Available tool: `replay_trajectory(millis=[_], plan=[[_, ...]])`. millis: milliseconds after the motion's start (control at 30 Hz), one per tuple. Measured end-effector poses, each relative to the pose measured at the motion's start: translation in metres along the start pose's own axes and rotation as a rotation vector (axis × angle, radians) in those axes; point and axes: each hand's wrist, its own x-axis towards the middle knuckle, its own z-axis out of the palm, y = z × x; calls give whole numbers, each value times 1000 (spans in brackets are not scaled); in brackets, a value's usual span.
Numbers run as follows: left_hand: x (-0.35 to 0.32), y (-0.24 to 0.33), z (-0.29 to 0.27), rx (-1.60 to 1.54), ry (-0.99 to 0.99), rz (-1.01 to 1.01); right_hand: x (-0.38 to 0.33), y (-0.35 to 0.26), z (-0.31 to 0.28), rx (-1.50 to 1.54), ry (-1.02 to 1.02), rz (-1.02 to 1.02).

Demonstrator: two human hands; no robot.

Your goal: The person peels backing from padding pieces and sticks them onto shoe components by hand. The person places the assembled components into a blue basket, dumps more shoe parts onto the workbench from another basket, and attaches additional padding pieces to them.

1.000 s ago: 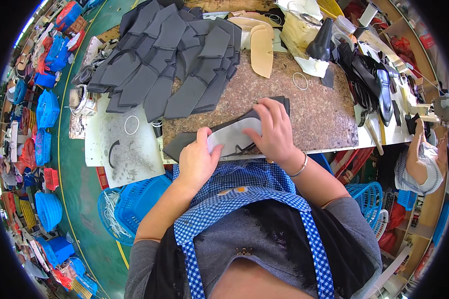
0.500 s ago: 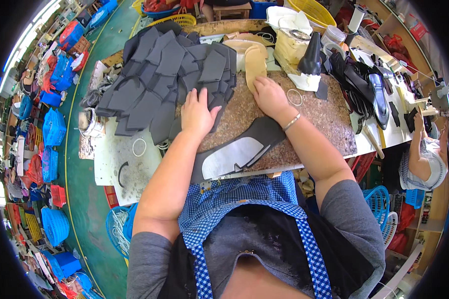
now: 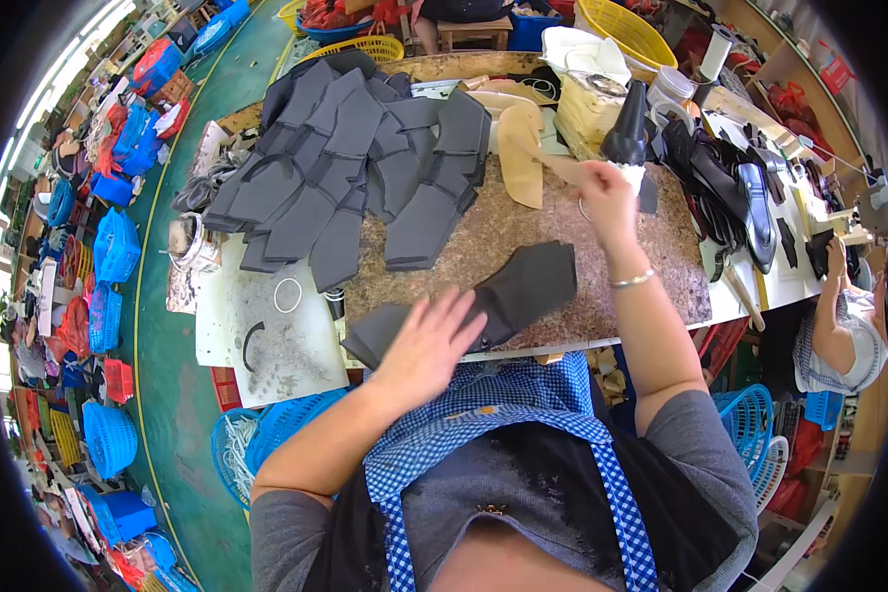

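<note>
My left hand (image 3: 429, 340) lies with spread fingers on a dark grey shoe-upper-like cut piece (image 3: 528, 286) at the table's near edge. No pale patch shows on the piece. Further right, my right hand (image 3: 610, 202) is closed around the end of a thin tan piece (image 3: 558, 166), which points left and is slightly blurred. Its far end reaches over a tan insole-shaped piece (image 3: 520, 163) lying on the brown board (image 3: 622, 266). A large overlapping heap of dark grey cut pieces (image 3: 316, 168) covers the board's left half.
Behind my right hand stand a black cone-shaped nozzle (image 3: 629, 123) and a yellowish container (image 3: 589, 109). Black shoe parts (image 3: 705, 168) lie at right, near a hammer-like handle (image 3: 745, 296). Another person (image 3: 839, 326) works at far right. Blue baskets (image 3: 291, 429) stand below the table.
My left hand has come down from the heap onto the near grey piece, whose pale patch no longer shows. My right hand has moved right with a thin tan piece.
</note>
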Motion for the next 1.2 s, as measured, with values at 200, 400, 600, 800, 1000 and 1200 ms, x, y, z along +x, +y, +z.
replay_trajectory(millis=[200,400,600,800,1000,1200], plan=[[13,8,-17,-331,369,-41,-77,-91,-7,-87,105,-565],[38,34,-41,-1524,703,-196,-140,-123,27,22,-218,-1047],[32,34,-36,-1205,849,-359,-138,-128,22,65,-387,-782],[32,32,-35,-799,913,-335,-124,-133,26,-40,-381,-961],[39,24,-32,-522,923,-215,-143,-127,39,75,-210,-840],[34,21,-28,-1394,653,-325,-115,-73,34,819,-540,477]])
